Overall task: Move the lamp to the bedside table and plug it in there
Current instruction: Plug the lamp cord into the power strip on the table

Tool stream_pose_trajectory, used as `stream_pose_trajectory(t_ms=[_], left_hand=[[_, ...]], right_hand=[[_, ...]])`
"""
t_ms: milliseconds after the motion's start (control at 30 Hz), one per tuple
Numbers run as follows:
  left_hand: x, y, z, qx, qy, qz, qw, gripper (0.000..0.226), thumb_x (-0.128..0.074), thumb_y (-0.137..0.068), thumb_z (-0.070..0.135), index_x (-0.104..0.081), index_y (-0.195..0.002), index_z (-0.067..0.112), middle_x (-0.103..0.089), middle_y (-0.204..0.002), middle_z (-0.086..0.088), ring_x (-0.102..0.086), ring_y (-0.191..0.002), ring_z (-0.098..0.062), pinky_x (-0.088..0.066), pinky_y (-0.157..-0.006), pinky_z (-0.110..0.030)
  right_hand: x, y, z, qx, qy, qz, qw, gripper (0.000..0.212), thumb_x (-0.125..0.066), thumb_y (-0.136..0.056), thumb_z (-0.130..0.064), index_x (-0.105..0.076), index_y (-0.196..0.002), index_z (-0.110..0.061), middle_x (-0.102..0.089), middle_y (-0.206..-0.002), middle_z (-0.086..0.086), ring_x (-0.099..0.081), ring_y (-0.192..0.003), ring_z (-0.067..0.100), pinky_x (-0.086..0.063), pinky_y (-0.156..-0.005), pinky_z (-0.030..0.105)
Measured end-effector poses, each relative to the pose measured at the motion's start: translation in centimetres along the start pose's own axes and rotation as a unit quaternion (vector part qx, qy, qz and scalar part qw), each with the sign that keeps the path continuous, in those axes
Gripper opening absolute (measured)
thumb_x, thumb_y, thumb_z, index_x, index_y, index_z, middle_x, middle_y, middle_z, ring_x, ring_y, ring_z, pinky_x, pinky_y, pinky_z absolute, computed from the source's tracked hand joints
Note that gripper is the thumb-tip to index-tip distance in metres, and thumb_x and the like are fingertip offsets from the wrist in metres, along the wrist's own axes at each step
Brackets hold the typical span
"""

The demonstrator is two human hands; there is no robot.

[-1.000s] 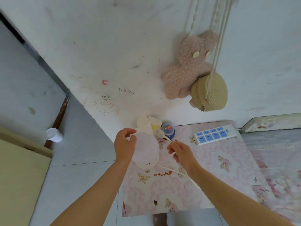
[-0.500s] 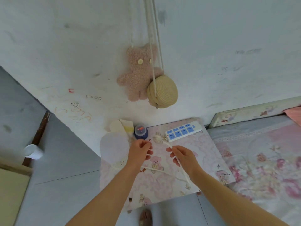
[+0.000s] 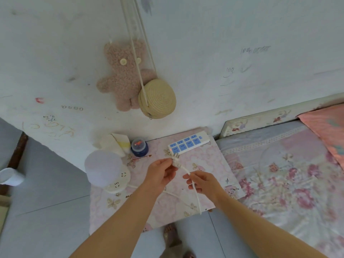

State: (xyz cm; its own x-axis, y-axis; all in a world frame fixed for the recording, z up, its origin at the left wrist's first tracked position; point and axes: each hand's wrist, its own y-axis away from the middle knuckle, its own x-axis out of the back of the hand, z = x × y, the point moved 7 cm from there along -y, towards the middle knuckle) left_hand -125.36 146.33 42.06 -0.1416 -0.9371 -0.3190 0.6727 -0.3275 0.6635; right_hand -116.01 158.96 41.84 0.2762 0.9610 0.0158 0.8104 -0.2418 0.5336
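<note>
The lamp (image 3: pixel 103 168), with a pale round shade and a white base, stands on the left edge of the bedside table (image 3: pixel 210 164), which has a pink flowered cover. Its white cord (image 3: pixel 197 196) runs across the table. My left hand (image 3: pixel 161 174) pinches the white plug (image 3: pixel 175 161), prongs pointing toward the power strip. My right hand (image 3: pixel 202 183) grips the cord just behind the plug. The white power strip (image 3: pixel 188 144) with blue sockets lies at the table's back edge, a short way beyond the plug.
A blue jar (image 3: pixel 139 147) and a white tube (image 3: pixel 121 144) stand at the table's back left. A plush bear (image 3: pixel 122 79) and a woven round bag (image 3: pixel 158 98) hang on the wall above. The bed (image 3: pixel 290 170) adjoins the table's right. A white cup (image 3: pixel 11 176) is at the far left.
My left hand let go of the lamp, which now stands on the table, and took the plug. Both hands brought the plug closer to the power strip.
</note>
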Motion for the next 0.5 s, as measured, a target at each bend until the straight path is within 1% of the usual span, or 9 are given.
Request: stream_pose_trajectory(t_ms=[67, 133, 200, 233, 300, 367, 433, 500], left_hand=[[-0.7, -1.1, 0.0, 0.021, 0.014, 0.001, 1.0, 0.016, -0.058, -0.089, 0.005, -0.062, -0.103, -0.002, -0.067, -0.079, -0.014, -0.062, -0.067, -0.019, -0.054, -0.049, -0.02], [-1.4, -2.4, 0.4, 0.04, 0.017, -0.001, 0.999, 0.011, -0.06, -0.088, 0.004, -0.063, -0.097, -0.001, -0.069, -0.072, -0.012, -0.063, -0.06, -0.016, -0.054, -0.048, -0.02], [-2.0, -3.9, 1.0, 0.046, 0.016, -0.008, 0.999, 0.005, -0.063, -0.085, 0.004, -0.065, -0.089, 0.001, -0.07, -0.063, -0.009, -0.063, -0.055, -0.013, -0.053, -0.047, -0.019], [-2.3, -4.5, 1.2, 0.049, 0.014, -0.01, 0.999, 0.005, -0.064, -0.085, 0.004, -0.065, -0.089, 0.001, -0.071, -0.064, -0.009, -0.063, -0.055, -0.013, -0.053, -0.047, -0.019], [-2.3, -5.9, 1.6, 0.063, 0.0, -0.003, 0.998, 0.01, -0.067, -0.083, 0.006, -0.066, -0.092, 0.001, -0.071, -0.074, -0.012, -0.065, -0.059, -0.014, -0.054, -0.047, -0.02], [-2.0, -7.2, 1.6, 0.077, -0.017, 0.011, 0.997, 0.013, -0.068, -0.082, 0.007, -0.065, -0.094, 0.002, -0.071, -0.08, -0.014, -0.066, -0.064, -0.017, -0.053, -0.047, -0.02], [-1.7, -8.3, 1.8, 0.088, -0.02, 0.016, 0.996, 0.008, -0.067, -0.083, 0.005, -0.065, -0.089, 0.001, -0.071, -0.074, -0.014, -0.065, -0.061, -0.017, -0.054, -0.047, -0.02], [-1.4, -9.1, 1.8, 0.094, -0.021, 0.015, 0.995, 0.005, -0.064, -0.084, 0.002, -0.065, -0.088, -0.001, -0.07, -0.067, -0.012, -0.065, -0.055, -0.015, -0.054, -0.046, -0.02]], right_hand=[[0.2, -0.8, 0.0, -0.007, 0.023, -0.002, 1.0, 0.026, -0.053, -0.092, -0.021, -0.074, -0.077, -0.026, -0.065, -0.074, -0.003, -0.058, -0.068, 0.012, -0.044, -0.069, 0.022], [0.5, -1.7, -0.2, -0.014, 0.042, 0.004, 0.999, 0.025, -0.053, -0.091, -0.025, -0.074, -0.079, -0.029, -0.064, -0.073, -0.008, -0.052, -0.064, 0.007, -0.04, -0.062, 0.015], [1.0, -3.0, -0.8, -0.011, 0.052, 0.011, 0.999, 0.024, -0.052, -0.092, -0.026, -0.073, -0.081, -0.029, -0.064, -0.074, -0.009, -0.052, -0.06, 0.0, -0.04, -0.056, 0.009], [1.2, -3.7, -1.1, -0.01, 0.061, 0.013, 0.998, 0.024, -0.052, -0.092, -0.026, -0.073, -0.082, -0.029, -0.065, -0.074, -0.01, -0.052, -0.057, -0.003, -0.04, -0.054, 0.006], [1.4, -5.0, -1.5, -0.011, 0.078, 0.013, 0.997, 0.023, -0.052, -0.092, -0.027, -0.074, -0.084, -0.029, -0.065, -0.073, -0.011, -0.053, -0.056, -0.005, -0.04, -0.052, 0.004], [1.3, -6.4, -1.5, -0.016, 0.087, 0.007, 0.996, 0.023, -0.052, -0.092, -0.027, -0.074, -0.087, -0.026, -0.065, -0.072, -0.01, -0.053, -0.058, -0.003, -0.04, -0.054, 0.005], [1.1, -7.6, -1.0, -0.029, 0.09, -0.002, 0.995, 0.023, -0.052, -0.092, -0.025, -0.075, -0.089, -0.023, -0.065, -0.073, -0.007, -0.052, -0.063, 0.004, -0.041, -0.061, 0.01], [0.7, -8.6, -0.4, -0.047, 0.094, -0.015, 0.994, 0.022, -0.053, -0.091, -0.025, -0.075, -0.088, -0.023, -0.064, -0.074, -0.006, -0.051, -0.067, 0.009, -0.042, -0.066, 0.018]])
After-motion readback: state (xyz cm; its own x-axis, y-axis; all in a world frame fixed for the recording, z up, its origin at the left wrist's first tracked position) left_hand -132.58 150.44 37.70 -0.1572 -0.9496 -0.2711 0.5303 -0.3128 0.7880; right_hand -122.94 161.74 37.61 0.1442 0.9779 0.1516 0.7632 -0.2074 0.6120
